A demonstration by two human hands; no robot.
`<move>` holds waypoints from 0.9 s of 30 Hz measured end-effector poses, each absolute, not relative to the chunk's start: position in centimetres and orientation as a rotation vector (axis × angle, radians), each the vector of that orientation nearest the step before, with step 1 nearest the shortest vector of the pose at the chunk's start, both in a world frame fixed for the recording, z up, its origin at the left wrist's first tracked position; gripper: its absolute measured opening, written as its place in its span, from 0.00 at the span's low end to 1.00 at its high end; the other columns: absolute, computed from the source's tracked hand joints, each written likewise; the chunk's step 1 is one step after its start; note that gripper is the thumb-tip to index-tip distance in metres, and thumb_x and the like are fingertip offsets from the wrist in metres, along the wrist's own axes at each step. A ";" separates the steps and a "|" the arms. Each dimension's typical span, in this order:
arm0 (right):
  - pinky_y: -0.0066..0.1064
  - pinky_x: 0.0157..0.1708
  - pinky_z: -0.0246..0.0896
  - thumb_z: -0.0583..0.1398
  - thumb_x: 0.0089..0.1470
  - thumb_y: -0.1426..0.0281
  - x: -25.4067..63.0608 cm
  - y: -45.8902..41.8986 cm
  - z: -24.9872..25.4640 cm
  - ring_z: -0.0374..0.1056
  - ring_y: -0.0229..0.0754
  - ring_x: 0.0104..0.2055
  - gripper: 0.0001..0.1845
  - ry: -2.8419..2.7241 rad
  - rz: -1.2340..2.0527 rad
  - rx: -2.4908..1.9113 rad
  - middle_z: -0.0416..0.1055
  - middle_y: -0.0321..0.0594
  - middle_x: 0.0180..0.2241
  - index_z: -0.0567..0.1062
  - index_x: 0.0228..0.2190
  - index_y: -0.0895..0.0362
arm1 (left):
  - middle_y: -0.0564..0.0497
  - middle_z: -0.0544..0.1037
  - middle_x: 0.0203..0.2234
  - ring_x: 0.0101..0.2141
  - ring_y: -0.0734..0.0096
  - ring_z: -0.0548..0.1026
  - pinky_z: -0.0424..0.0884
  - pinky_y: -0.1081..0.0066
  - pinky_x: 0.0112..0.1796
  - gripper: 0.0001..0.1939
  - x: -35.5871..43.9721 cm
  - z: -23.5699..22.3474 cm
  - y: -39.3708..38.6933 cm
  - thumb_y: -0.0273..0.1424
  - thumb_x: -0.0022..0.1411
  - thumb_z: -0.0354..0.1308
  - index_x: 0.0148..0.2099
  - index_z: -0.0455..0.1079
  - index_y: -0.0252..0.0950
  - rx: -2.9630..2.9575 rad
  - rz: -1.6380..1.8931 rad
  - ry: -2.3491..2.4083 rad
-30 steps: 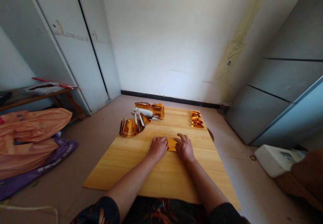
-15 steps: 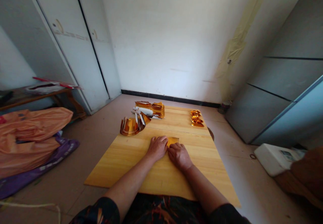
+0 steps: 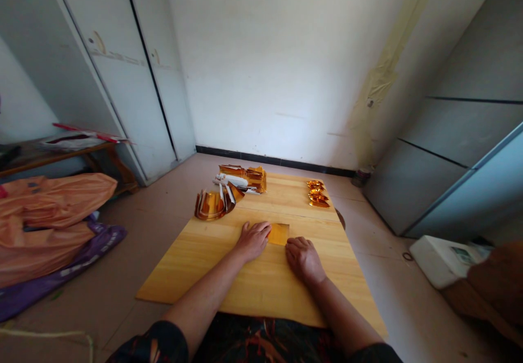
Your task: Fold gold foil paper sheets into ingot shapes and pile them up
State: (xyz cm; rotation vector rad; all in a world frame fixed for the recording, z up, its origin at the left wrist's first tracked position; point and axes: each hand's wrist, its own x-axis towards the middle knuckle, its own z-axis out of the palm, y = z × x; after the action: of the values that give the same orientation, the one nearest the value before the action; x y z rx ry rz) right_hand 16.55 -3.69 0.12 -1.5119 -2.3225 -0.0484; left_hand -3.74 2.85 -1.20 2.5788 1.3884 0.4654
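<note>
A small gold foil sheet point(image 3: 279, 234) lies flat on the wooden board point(image 3: 204, 259). My left hand point(image 3: 253, 239) rests on the sheet's left edge with fingers laid flat, pressing it down. Just below the sheet's right corner is my right hand point(image 3: 303, 256), its fingers curled on the board and its tips close to the sheet's near edge. Whether it touches the sheet is unclear.
Fanned and stacked gold sheets point(image 3: 214, 204) and a gold and white pile point(image 3: 243, 178) lie at the board's far left. Small folded gold pieces point(image 3: 317, 193) sit at the far right. Orange and purple bags point(image 3: 49, 216) lie on the floor left, a white device point(image 3: 445, 259) right.
My right hand slid from on top of the sheet back toward me and to the right, uncovering more of the gold sheet. My left hand stayed on its left edge.
</note>
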 end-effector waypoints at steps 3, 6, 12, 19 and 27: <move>0.32 0.43 0.56 0.54 0.57 0.72 16.7 -3.4 -0.1 0.63 0.43 0.43 0.09 -2.252 -0.055 -1.481 0.71 0.43 0.43 0.74 0.35 0.57 | 0.49 0.65 0.57 0.54 0.63 0.64 0.52 0.53 0.54 0.21 -3.8 -1.2 2.9 0.27 0.61 0.47 0.56 0.62 0.44 2.578 0.453 1.378; 0.36 0.46 0.55 0.57 0.55 0.69 16.5 -2.9 -0.4 0.60 0.46 0.50 0.13 -2.262 -0.063 -1.382 0.67 0.45 0.50 0.72 0.43 0.54 | 0.50 0.65 0.58 0.55 0.64 0.63 0.52 0.53 0.55 0.21 -3.8 -1.3 2.9 0.27 0.61 0.46 0.56 0.61 0.45 2.575 0.459 1.371; 0.32 0.42 0.53 0.55 0.59 0.68 16.1 -1.5 -0.6 0.63 0.41 0.44 0.09 -2.323 -0.029 -1.395 0.73 0.39 0.40 0.76 0.35 0.51 | 0.53 0.66 0.56 0.55 0.65 0.63 0.51 0.53 0.55 0.21 -3.8 -1.5 3.1 0.27 0.60 0.46 0.54 0.62 0.48 2.529 0.494 1.391; 0.30 0.40 0.49 0.54 0.61 0.68 16.2 -0.7 -0.3 0.63 0.38 0.39 0.11 -2.422 -0.071 -1.380 0.73 0.38 0.34 0.75 0.31 0.53 | 0.51 0.66 0.56 0.54 0.59 0.63 0.50 0.52 0.54 0.20 -4.0 -0.8 2.6 0.41 0.56 0.57 0.50 0.64 0.46 2.531 0.506 1.336; 0.29 0.39 0.50 0.58 0.57 0.66 16.7 0.4 -0.4 0.63 0.39 0.40 0.07 -2.451 0.004 -1.338 0.73 0.36 0.35 0.76 0.31 0.52 | 0.51 0.72 0.50 0.50 0.63 0.67 0.48 0.53 0.54 0.13 -3.5 -1.1 3.1 0.33 0.59 0.56 0.47 0.66 0.44 2.519 0.592 1.370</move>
State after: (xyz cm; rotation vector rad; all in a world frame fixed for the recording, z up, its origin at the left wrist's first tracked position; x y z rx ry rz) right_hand 16.67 0.40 -0.40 -1.3383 -2.4514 0.0040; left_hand -3.48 3.14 -1.06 2.5195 1.3697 0.5920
